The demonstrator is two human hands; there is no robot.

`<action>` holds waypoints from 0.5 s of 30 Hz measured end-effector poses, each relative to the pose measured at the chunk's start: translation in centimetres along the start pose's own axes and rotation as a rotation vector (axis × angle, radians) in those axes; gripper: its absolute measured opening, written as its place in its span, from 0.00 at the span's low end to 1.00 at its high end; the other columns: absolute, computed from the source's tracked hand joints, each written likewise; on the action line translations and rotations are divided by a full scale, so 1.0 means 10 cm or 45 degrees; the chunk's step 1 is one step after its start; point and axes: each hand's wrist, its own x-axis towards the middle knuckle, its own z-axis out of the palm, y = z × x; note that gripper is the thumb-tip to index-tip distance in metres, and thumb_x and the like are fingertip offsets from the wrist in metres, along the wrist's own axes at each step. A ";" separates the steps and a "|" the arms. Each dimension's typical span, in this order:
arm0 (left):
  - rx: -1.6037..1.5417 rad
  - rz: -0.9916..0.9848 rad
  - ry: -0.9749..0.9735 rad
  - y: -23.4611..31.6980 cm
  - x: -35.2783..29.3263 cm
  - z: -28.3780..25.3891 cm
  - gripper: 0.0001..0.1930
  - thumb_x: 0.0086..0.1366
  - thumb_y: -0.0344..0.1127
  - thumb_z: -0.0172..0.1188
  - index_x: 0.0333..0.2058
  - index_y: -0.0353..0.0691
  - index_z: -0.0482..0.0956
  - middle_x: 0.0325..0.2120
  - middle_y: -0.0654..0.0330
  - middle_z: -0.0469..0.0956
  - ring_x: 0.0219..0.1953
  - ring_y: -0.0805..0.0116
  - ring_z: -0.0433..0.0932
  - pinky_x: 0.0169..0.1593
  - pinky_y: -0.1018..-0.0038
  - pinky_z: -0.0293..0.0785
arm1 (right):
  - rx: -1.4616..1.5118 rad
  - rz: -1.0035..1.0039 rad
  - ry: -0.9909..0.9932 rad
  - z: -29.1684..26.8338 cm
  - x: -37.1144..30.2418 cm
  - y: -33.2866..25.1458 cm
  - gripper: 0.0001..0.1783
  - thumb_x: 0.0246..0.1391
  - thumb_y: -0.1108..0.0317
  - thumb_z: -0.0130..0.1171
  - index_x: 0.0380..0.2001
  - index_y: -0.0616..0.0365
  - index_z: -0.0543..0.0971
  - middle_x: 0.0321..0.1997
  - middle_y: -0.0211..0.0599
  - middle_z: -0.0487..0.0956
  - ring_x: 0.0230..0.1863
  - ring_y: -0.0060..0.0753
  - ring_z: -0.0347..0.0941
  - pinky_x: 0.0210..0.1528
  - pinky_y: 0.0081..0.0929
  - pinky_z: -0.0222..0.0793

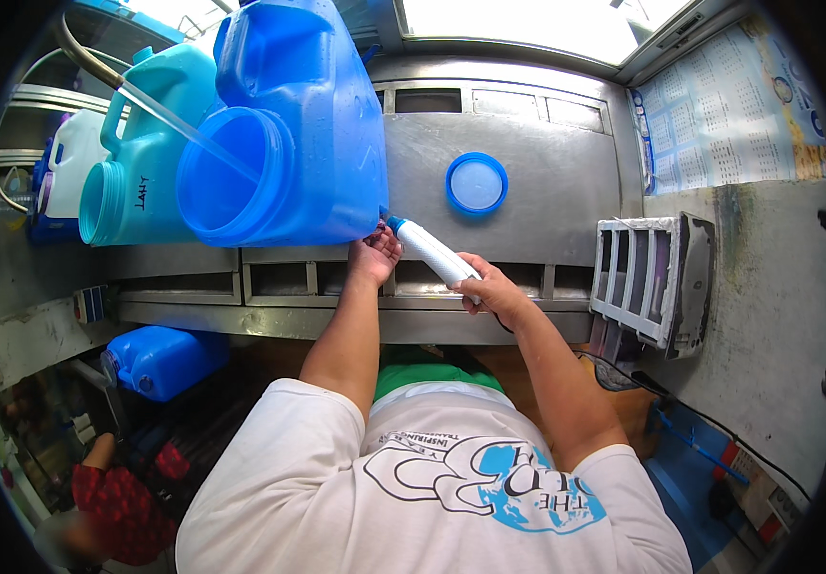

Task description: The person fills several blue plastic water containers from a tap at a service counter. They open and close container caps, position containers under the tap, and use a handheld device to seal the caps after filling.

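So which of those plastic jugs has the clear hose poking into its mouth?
The big dark-blue jug at the left hand; the clear hose enters its wide mouth. The teal jug beside it has none.

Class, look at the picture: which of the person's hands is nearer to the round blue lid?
Right. The right hand grips the white tube just below the blue lid; the left hand is farther left, under the big blue jug.

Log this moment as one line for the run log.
left hand: at base of big blue jug | right hand: gripping white tube | blue lid: on steel counter
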 end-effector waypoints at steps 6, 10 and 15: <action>0.059 0.014 0.054 0.02 0.01 -0.02 0.13 0.60 0.53 0.56 0.30 0.51 0.71 0.30 0.65 0.72 0.38 0.63 0.72 0.46 0.60 0.70 | -0.029 0.060 -0.061 -0.03 -0.01 -0.07 0.39 0.44 0.61 0.63 0.62 0.46 0.65 0.40 0.29 0.76 0.27 0.19 0.66 0.33 0.20 0.67; 0.067 0.034 0.054 0.04 -0.13 0.15 0.11 0.58 0.47 0.60 0.26 0.49 0.71 0.24 0.66 0.70 0.33 0.66 0.72 0.41 0.65 0.72 | -0.019 0.038 -0.073 -0.04 0.01 -0.11 0.39 0.44 0.62 0.63 0.62 0.47 0.65 0.40 0.29 0.75 0.27 0.19 0.65 0.33 0.20 0.67; 0.196 0.019 0.089 0.09 -0.05 0.08 0.11 0.57 0.48 0.60 0.31 0.49 0.75 0.27 0.66 0.72 0.34 0.66 0.73 0.41 0.65 0.71 | -0.040 0.032 -0.064 -0.09 0.04 -0.02 0.40 0.43 0.61 0.62 0.63 0.47 0.64 0.41 0.29 0.76 0.28 0.19 0.65 0.32 0.19 0.66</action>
